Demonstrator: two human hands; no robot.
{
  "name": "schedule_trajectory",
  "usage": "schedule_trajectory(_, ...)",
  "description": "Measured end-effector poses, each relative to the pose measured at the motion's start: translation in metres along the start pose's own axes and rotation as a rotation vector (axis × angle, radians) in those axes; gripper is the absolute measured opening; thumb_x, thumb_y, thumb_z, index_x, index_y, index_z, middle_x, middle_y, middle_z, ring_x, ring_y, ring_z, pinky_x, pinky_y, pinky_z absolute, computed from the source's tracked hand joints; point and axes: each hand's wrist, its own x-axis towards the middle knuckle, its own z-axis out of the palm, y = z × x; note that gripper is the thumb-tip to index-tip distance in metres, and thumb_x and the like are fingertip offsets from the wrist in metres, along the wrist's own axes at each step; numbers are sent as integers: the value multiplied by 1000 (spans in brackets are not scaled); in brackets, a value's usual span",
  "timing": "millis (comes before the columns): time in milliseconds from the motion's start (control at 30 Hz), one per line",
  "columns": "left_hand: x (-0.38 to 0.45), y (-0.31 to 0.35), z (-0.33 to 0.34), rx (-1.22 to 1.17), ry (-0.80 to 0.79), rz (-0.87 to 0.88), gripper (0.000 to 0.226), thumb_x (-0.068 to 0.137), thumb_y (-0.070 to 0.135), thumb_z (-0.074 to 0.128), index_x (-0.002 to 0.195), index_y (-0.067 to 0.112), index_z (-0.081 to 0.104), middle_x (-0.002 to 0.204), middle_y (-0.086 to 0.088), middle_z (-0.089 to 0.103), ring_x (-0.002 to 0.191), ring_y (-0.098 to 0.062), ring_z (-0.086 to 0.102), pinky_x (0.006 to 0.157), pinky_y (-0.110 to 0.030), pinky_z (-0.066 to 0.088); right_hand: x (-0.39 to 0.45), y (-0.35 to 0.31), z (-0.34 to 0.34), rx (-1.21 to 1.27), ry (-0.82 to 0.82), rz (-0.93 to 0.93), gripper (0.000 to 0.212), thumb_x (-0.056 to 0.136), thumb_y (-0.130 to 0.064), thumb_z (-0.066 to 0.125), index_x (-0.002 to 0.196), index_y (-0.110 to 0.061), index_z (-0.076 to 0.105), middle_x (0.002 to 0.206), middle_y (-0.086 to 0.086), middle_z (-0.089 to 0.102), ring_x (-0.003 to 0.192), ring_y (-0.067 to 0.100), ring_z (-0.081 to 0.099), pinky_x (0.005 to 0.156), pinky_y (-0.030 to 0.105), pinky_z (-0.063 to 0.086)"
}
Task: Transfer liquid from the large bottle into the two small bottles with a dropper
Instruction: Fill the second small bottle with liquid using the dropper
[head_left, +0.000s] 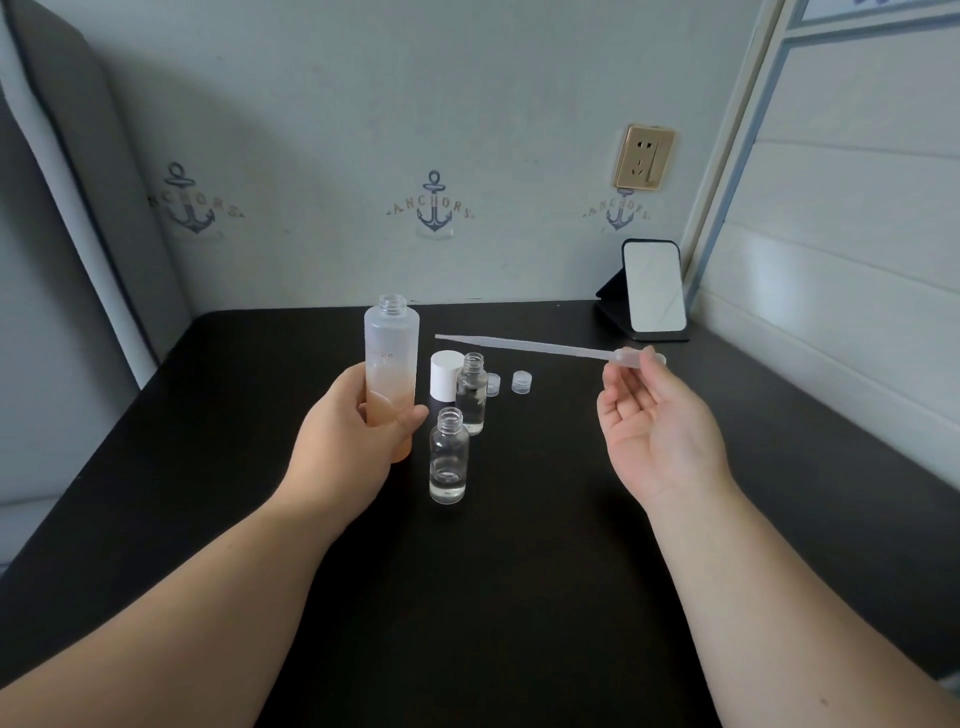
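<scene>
The left hand (345, 431) grips the uncapped large bottle (390, 374) upright over the bench (519, 571). The right hand (657, 421), mostly open, pinches the dropper (545, 349) by its bulb, almost level, with its tip near the bottle's neck. Two small bottles (449, 457) stand uncapped beside the large one; a careless swing could knock them over, or the tip could miss the narrow mouth.

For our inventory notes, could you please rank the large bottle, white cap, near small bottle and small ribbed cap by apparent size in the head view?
1. large bottle
2. near small bottle
3. white cap
4. small ribbed cap
</scene>
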Motion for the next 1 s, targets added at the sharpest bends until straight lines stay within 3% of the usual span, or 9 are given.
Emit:
schedule_trajectory(100,-3,4,-2,12,1,27,48,86,37,77,90,74,47,95,44,57,88,16,60,64,-17,46,2,1,-3,15,-38,-13,30,96,-17,68,69,-16,82,91,2,78,83,15,76,70,24,58)
schedule_trajectory(200,-1,-1,-2,13,27,25,42,85,37,78,104,62,52,97,33,62,92,-2,65,75,-29,56,4,0,-3,29,-66,-18,26,94,-18,69,71,-16,82,93,2,78,86,15,76,72,24,58)
schedule_trajectory(300,-1,-2,-2,36,44,39,43,85,33,78,110,57,53,97,32,61,91,-6,65,81,-38,58,4,0,-1,64,-65,-17,23,91,-18,71,71,-15,82,94,3,78,88,16,76,72,24,58)
schedule_trajectory(500,-3,3,-3,94,58,101,56,85,28,77,93,75,48,98,40,58,90,14,55,70,-25,45,3,-2,1,32,-63,-43,32,97,-19,66,69,-16,82,93,0,78,90,14,76,72,23,58)
schedule_trajectory(733,-2,3,-3,120,65,123,57,86,27,76,94,76,48,100,41,56,93,17,52,70,-22,41,3,-3,1,-37,-71,-76,27,98,-19,65,77,-13,81,92,1,77,85,14,75,73,22,58)
schedule_trajectory(900,1,-6,-6,169,92,134,46,85,26,76,116,55,56,103,19,63,98,-5,58,78,-26,43,3,-3,-1,-53,-65,-83,15,98,-19,65,93,-9,75,91,1,77,82,14,74,72,22,57)
schedule_trajectory(1000,2,-6,-9,208,137,150,48,85,23,77,115,53,56,100,21,59,97,6,53,75,-18,38,2,-4,-2,-74,-62,-97,13,98,-18,65,92,-9,73,90,1,76,78,12,72,70,21,56)
